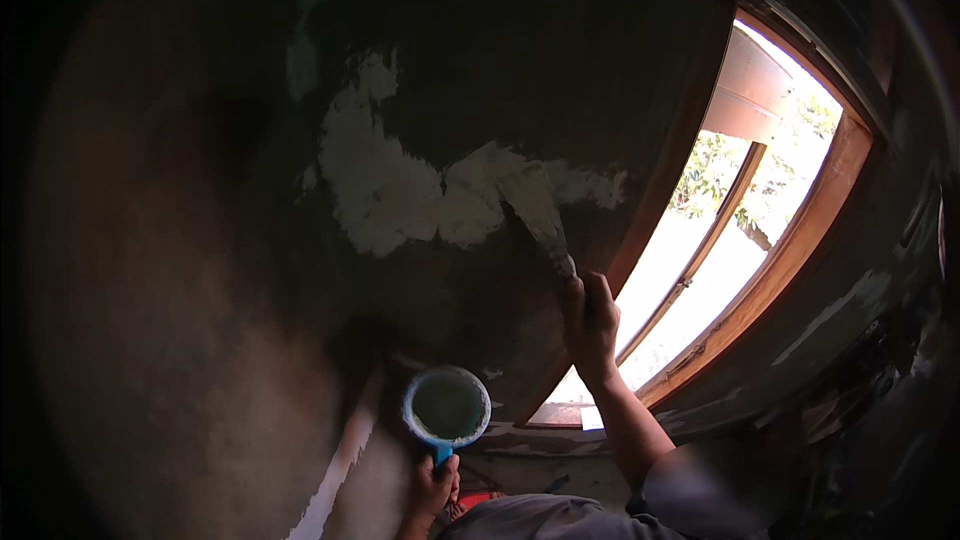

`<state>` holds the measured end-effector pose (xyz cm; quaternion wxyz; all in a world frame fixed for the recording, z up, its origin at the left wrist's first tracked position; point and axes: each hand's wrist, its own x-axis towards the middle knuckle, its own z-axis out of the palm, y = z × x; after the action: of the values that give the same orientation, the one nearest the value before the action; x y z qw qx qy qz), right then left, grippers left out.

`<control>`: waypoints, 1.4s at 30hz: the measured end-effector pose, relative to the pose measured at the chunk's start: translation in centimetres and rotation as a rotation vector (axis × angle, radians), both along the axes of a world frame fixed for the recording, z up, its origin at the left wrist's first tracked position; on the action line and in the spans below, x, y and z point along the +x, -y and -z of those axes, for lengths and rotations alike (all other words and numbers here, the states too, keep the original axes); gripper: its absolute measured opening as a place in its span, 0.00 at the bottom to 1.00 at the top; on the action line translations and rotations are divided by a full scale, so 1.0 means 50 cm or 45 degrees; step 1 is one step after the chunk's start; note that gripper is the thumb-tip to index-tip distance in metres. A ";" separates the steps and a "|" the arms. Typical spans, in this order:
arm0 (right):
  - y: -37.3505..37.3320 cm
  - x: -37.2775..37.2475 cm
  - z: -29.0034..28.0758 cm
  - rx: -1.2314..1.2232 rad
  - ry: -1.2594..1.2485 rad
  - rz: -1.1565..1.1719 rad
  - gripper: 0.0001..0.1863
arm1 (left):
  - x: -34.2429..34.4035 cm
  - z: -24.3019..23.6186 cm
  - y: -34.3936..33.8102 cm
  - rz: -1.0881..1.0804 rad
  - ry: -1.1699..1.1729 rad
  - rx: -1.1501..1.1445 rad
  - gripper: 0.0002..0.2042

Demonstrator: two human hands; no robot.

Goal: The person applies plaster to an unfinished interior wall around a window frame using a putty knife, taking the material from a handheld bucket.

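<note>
My right hand point(592, 328) is closed round the handle of a putty knife point(545, 218). The knife's wide, smeared blade lies at a pale patch of filler point(385, 195) on the dark wall point(450, 70). Down below, my left hand point(433, 487) grips the short handle of a round blue dipper point(485, 392). Pale filler coats the dipper's rim and clings inside near the handle; how much it holds is too dark to tell.
To the right of my hand, a wooden-framed window point(850, 155) lets in bright light, with leaves outside. Fainter pale patches point(303, 65) mark the wall at upper left. Something red point(480, 500) shows on the floor beyond my clothing.
</note>
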<state>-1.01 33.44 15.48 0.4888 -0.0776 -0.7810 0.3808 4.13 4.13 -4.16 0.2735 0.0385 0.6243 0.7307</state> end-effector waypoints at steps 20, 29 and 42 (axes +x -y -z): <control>-0.060 0.061 0.008 -0.280 -0.168 -0.147 0.12 | -0.010 -0.021 -0.001 0.080 -0.073 -0.098 0.18; -0.041 0.140 0.188 -0.346 0.067 -0.213 0.10 | -0.018 0.014 0.010 0.073 -0.072 -0.091 0.16; -0.034 0.165 0.297 -0.170 0.594 -0.159 0.10 | -0.016 0.078 0.009 0.084 0.017 -0.024 0.13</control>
<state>7.23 35.17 0.63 0.2645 -0.1471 -0.8491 0.4329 3.35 3.68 -8.08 0.3020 0.0515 0.6277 0.7156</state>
